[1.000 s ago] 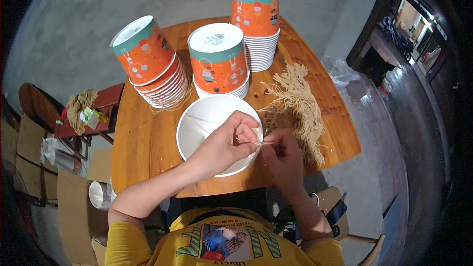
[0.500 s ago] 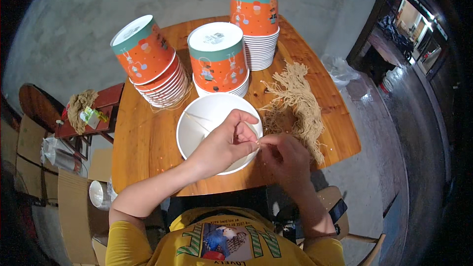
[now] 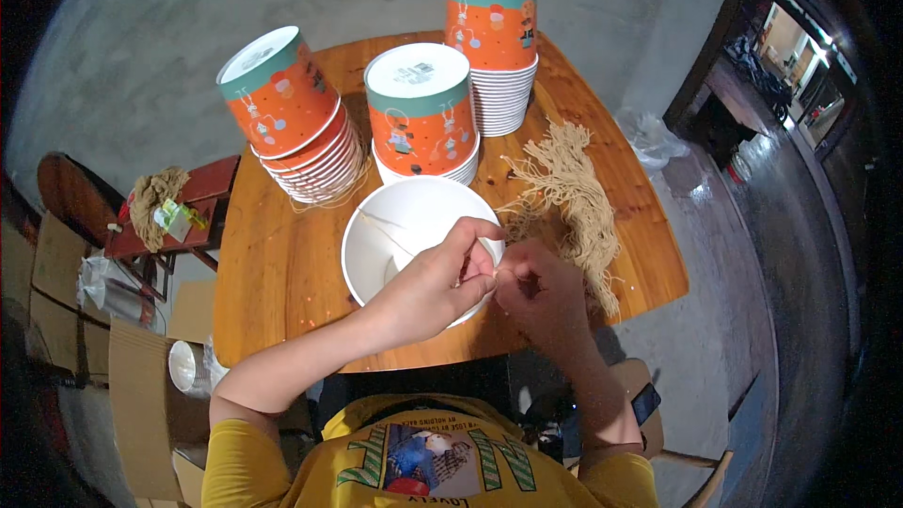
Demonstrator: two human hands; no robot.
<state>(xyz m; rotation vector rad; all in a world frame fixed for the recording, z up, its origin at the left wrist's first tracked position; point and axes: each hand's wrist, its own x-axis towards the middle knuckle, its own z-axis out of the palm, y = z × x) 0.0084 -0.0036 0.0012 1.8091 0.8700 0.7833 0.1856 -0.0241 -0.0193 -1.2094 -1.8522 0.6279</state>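
Observation:
Open side up, a white paper bucket (image 3: pixel 369 259) stands at the front of the wooden table. A thin pale cord (image 3: pixel 384 220) runs across its inside from the left wall and disappears behind my left hand (image 3: pixel 451 268). Over the bucket's right rim, my left hand pinches the cord between thumb and fingertips. My right hand (image 3: pixel 544 290) meets it there, its fingertips closed on the same bit of cord; the exact grip is partly hidden. A loose bundle of tan cords (image 3: pixel 576 198) lies to the right, just beyond my right hand.
Three stacks of upside-down orange-and-green paper buckets stand behind: left (image 3: pixel 282 103), middle (image 3: pixel 420 122) and right (image 3: pixel 491 33). The left stack leans. A red bench (image 3: pixel 202 190) with a tan cord heap stands at far left, above cardboard boxes (image 3: pixel 141 395). The wooden table's (image 3: pixel 649 263) right edge curves.
The fingertips of both hands remain together at the bucket's right rim. My left fingers have curled in closer, and my right hand has turned slightly. The view has shifted a little.

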